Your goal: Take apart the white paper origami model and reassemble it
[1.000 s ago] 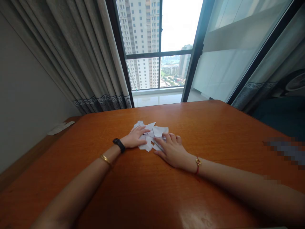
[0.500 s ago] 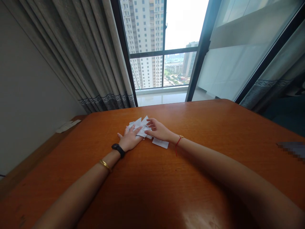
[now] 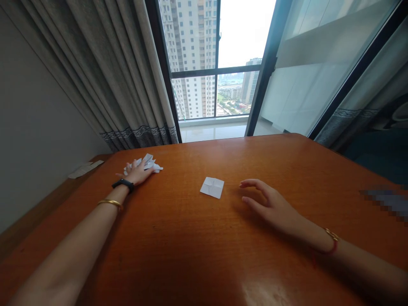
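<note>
My left hand (image 3: 137, 173) lies with fingers spread over a loose pile of white paper pieces (image 3: 154, 165) at the table's far left. Some of the pieces are hidden under the palm. In the middle of the wooden table, apart from both hands, lies a white paper square (image 3: 216, 189) with lines across it; whether these are creases or joins between smaller pieces I cannot tell. To its right, my right hand (image 3: 274, 206) holds nothing, its thumb and fingers apart and pointing toward the square.
The brown tabletop (image 3: 178, 238) reaches to the window (image 3: 216, 71) ahead. A grey curtain (image 3: 127, 85) hangs behind its left corner. White papers (image 3: 85, 169) rest on a lower ledge at the left. A blurred dark patch (image 3: 390, 202) shows at the right edge.
My left hand and the paper pile have moved left, away from the middle. My right hand has left the pile and drawn back to the right. The white square now shows uncovered.
</note>
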`<state>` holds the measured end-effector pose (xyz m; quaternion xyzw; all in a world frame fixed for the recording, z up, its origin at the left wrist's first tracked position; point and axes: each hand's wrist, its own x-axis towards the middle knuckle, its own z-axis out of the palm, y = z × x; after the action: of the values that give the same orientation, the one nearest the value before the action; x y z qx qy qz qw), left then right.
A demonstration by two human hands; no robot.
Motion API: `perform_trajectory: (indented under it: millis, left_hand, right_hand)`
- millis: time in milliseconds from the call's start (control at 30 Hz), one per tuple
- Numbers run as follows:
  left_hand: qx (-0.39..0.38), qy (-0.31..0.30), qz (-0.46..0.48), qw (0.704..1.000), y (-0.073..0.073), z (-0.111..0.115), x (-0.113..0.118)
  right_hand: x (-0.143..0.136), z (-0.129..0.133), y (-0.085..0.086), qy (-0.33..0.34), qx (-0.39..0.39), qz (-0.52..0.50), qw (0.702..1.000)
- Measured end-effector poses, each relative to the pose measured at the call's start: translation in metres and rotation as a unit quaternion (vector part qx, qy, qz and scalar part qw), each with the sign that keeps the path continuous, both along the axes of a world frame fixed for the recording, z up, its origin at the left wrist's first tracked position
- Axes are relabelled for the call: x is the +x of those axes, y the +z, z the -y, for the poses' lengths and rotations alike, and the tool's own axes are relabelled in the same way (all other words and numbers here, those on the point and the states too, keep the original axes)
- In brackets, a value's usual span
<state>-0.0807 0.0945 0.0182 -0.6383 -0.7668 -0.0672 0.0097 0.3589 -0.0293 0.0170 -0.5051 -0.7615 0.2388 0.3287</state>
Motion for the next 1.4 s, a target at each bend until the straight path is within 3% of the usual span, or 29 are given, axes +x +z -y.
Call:
perform_trajectory:
  millis: [33, 100, 167, 233, 267, 300, 367, 500, 667, 833, 1000, 1167, 1267, 1300, 1400]
  left_hand:
    - [0.002, -0.004, 0.003, 1.000, 0.002, 0.005, 0.020]
    - [-0.008, -0.146, 0.020, 0.989, 0.003, 0.025, 0.072]
    - [-0.038, -0.334, 0.031, 0.941, 0.000, 0.051, 0.128]
    - [-0.076, -0.469, 0.028, 0.880, -0.004, 0.072, 0.172]
    - [-0.090, -0.494, 0.026, 0.865, -0.005, 0.079, 0.185]
    - [-0.094, -0.487, 0.024, 0.868, -0.007, 0.082, 0.191]
    - [-0.087, -0.420, 0.009, 0.903, -0.009, 0.079, 0.184]
    - [-0.076, -0.210, -0.046, 0.974, -0.012, 0.056, 0.123]
    - [-0.085, -0.072, -0.050, 0.992, -0.020, 0.045, 0.048]
    - [0.006, -0.020, -0.050, 0.999, -0.024, 0.036, 0.021]
    - [-0.015, 0.003, -0.031, 0.999, -0.025, 0.022, 0.014]
    - [0.073, 0.041, -0.007, 0.996, -0.017, 0.031, 0.015]
    - [0.080, -0.022, 0.126, 0.989, -0.002, 0.053, 0.036]
    - [0.048, -0.077, 0.200, 0.976, 0.003, 0.062, 0.047]
    - [-0.002, -0.189, 0.297, 0.936, 0.012, 0.086, 0.078]
  right_hand:
    - [-0.003, 0.001, 0.000, -0.006, 0.006, 0.005, 1.000]
    - [-0.009, -0.001, -0.001, -0.009, 0.019, 0.014, 1.000]
    - [-0.014, -0.003, -0.004, -0.003, 0.038, 0.017, 0.999]
    - [-0.014, -0.005, -0.008, 0.000, 0.071, 0.016, 0.997]
    - [-0.012, -0.006, -0.010, -0.001, 0.091, 0.019, 0.996]
    - [-0.008, -0.007, -0.013, -0.002, 0.110, 0.024, 0.994]
    - [0.000, -0.007, -0.017, -0.011, 0.131, 0.036, 0.991]
    - [0.008, -0.008, -0.020, -0.025, 0.119, 0.042, 0.992]
    - [-0.002, -0.004, -0.019, 0.009, 0.126, 0.054, 0.991]
    - [-0.010, -0.001, -0.014, 0.035, 0.118, 0.078, 0.989]
    - [-0.021, -0.002, -0.002, 0.061, 0.112, 0.099, 0.987]
    - [-0.029, -0.005, 0.004, 0.071, 0.098, 0.099, 0.988]
    - [-0.030, -0.009, 0.001, 0.054, 0.064, 0.070, 0.994]
    - [-0.029, -0.011, -0.001, 0.047, 0.046, 0.052, 0.996]
    - [-0.028, -0.019, -0.010, 0.020, -0.001, -0.020, 1.000]
